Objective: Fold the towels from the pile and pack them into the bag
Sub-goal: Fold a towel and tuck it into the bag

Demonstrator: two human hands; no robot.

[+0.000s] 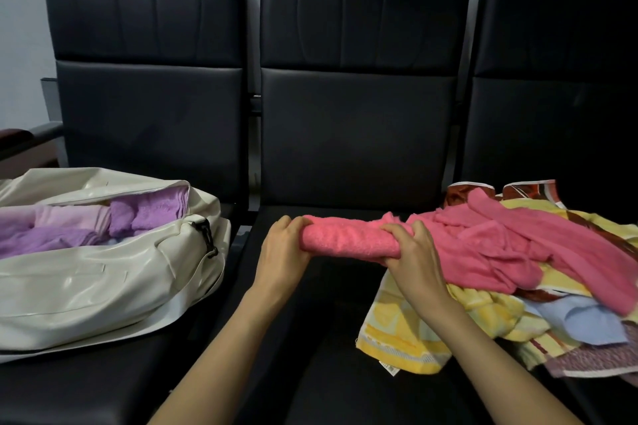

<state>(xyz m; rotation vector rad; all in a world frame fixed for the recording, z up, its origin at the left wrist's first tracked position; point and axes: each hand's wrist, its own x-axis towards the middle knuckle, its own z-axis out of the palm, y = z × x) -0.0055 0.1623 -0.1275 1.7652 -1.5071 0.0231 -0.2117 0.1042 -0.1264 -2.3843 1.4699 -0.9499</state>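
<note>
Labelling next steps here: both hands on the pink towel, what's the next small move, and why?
Probably carry the pink towel left into the bag: left hand and right hand grip its ends, it looks rolled tight, and the bag lies open with purple towels inside.

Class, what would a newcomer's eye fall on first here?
A rolled pink terry towel, gripped at its ends by the left hand and right hand, over the middle black seat. Left of it, an open glossy cream bag holds purple towels; right, a jumbled towel pile.
</note>
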